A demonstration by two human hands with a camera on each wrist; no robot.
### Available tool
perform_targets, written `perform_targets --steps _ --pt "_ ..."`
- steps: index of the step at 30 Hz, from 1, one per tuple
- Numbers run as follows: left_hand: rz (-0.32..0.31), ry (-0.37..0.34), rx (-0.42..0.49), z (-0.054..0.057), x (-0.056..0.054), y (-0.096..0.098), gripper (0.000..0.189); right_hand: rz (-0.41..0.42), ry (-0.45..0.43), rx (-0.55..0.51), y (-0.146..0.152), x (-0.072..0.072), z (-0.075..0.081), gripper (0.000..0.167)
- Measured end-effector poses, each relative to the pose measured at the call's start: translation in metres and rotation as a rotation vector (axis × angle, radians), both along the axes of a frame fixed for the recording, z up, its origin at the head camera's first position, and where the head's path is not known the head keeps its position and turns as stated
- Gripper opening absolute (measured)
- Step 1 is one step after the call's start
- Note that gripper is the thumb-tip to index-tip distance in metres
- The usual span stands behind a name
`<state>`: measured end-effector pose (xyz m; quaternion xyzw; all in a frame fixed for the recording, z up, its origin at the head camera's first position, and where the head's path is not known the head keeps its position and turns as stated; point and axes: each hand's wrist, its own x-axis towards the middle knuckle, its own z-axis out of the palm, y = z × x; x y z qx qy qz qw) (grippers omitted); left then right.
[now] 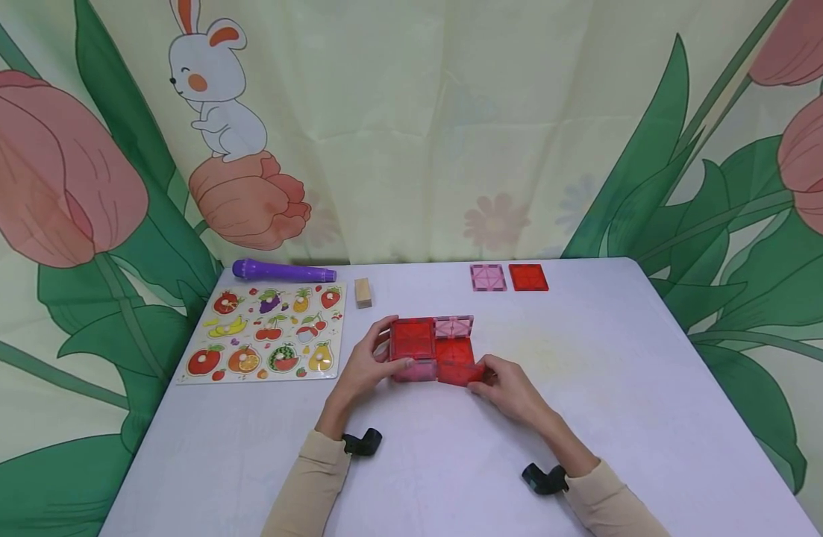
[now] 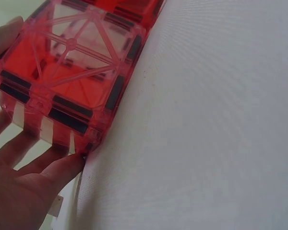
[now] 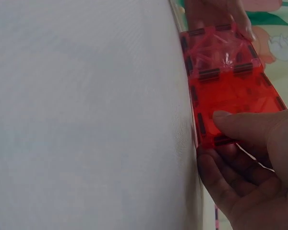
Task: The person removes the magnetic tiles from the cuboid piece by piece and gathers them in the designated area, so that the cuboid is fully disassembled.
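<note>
head view: hands (image 1: 363,367) (image 1: 510,386) hold joined red-pink tiles (image 1: 413,339).

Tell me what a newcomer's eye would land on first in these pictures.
Probably the see-through red and pink tile structure near the middle of the white table, held between the left hand and the right hand. The big pink tulips and white rabbit on the curtain behind would compete. Next might come the purple microphone-shaped toy and fruit board on the table's left side.
</note>
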<state>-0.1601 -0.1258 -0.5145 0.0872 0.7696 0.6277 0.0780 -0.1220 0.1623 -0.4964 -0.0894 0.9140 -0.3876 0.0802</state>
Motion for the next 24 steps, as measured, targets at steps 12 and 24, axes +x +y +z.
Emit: perform_targets --steps 12,24 --pt "-0.007 0.004 -0.006 0.001 -0.001 -0.002 0.084 -0.039 0.022 0.028 0.018 0.003 0.001 0.028" --pt "-0.025 -0.032 -0.009 0.001 -0.002 -0.001 0.087 -0.085 0.000 -0.012 0.030 0.004 0.005 0.029"
